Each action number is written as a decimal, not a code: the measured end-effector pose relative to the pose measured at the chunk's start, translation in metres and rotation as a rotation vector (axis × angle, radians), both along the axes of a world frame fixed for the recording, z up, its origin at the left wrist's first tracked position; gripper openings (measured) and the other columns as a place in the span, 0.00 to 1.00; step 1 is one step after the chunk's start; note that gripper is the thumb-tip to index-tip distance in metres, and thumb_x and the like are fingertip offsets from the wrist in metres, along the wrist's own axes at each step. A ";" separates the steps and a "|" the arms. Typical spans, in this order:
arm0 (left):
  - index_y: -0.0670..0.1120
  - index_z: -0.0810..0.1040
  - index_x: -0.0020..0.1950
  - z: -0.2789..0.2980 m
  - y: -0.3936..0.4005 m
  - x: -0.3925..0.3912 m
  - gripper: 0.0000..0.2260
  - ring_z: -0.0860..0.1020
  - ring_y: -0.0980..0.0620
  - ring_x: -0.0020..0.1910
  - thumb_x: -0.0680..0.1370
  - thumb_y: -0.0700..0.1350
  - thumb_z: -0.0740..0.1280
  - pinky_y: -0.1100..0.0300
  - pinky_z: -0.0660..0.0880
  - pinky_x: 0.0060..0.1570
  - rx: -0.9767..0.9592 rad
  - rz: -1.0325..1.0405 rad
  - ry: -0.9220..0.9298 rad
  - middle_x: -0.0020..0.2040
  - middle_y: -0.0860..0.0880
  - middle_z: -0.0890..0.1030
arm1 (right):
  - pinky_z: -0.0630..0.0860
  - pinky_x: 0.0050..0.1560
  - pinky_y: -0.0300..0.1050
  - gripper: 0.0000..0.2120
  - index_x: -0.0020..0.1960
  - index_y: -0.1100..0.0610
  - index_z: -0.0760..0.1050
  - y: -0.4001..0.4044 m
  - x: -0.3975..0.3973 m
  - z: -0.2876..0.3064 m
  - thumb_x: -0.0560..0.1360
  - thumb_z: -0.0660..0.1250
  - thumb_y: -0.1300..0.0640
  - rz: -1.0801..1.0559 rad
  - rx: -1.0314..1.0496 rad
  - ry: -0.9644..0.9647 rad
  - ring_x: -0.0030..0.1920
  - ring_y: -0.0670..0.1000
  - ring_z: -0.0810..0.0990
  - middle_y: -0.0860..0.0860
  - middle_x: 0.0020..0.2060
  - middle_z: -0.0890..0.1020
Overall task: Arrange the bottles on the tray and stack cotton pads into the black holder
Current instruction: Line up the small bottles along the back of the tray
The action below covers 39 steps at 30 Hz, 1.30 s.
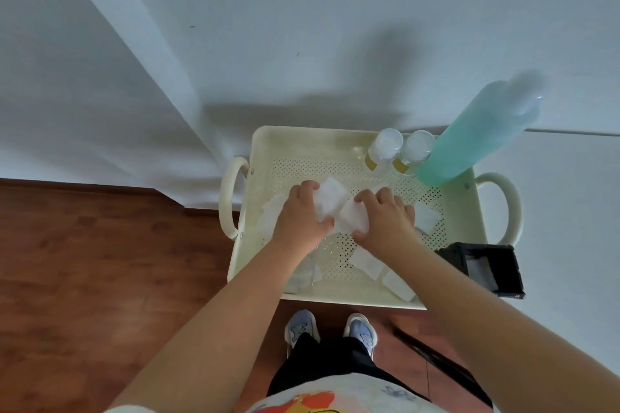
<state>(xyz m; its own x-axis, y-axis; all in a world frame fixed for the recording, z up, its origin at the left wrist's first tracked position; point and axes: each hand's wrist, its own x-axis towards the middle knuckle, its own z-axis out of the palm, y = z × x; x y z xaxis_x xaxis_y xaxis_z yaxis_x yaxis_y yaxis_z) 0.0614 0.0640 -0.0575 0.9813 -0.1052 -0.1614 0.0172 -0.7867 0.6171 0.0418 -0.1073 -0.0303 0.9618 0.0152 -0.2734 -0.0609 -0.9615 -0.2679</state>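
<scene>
We see the left hand (298,214) gripping a white cotton pad (330,199) over the tray (265,144). The right hand (385,221) curls on another pad (354,220); its fingertips are hidden. The black holder (493,270) sits right, the big green bottle (479,131) far right.

White wall (335,27) ahead w/ a few dark specks, wood floor (84,261) on my left, my pale blue shoes (301,329) below, dark trousers (322,369).

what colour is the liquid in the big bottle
Teal green, in the tall plastic bottle, head view.
</scene>
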 end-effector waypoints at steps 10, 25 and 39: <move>0.52 0.68 0.66 0.026 0.037 -0.027 0.25 0.67 0.54 0.63 0.72 0.51 0.73 0.63 0.62 0.59 -0.027 -0.042 -0.058 0.64 0.53 0.68 | 0.62 0.61 0.50 0.23 0.62 0.43 0.67 0.017 -0.025 -0.006 0.69 0.67 0.46 0.054 0.191 -0.121 0.62 0.53 0.64 0.47 0.61 0.68; 0.45 0.68 0.70 0.039 0.090 -0.061 0.29 0.74 0.48 0.58 0.74 0.58 0.66 0.56 0.73 0.55 0.315 -0.313 0.542 0.61 0.47 0.73 | 0.71 0.46 0.43 0.29 0.69 0.51 0.65 0.108 0.018 0.012 0.70 0.70 0.60 0.399 0.277 0.286 0.51 0.53 0.74 0.53 0.52 0.76; 0.48 0.76 0.61 0.050 0.100 -0.044 0.36 0.74 0.54 0.50 0.61 0.68 0.73 0.60 0.71 0.45 0.244 -0.344 0.546 0.56 0.52 0.74 | 0.77 0.43 0.38 0.38 0.70 0.45 0.62 0.094 0.022 0.027 0.67 0.76 0.59 0.112 0.674 0.314 0.52 0.52 0.78 0.54 0.61 0.75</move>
<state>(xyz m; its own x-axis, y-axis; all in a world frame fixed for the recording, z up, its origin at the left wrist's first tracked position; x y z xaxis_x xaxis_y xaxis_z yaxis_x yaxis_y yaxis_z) 0.0178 0.1640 -0.0076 0.6699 -0.2936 -0.6819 0.0004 -0.9183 0.3958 0.0634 -0.0129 -0.0034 0.8229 0.3699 -0.4313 -0.1428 -0.6000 -0.7871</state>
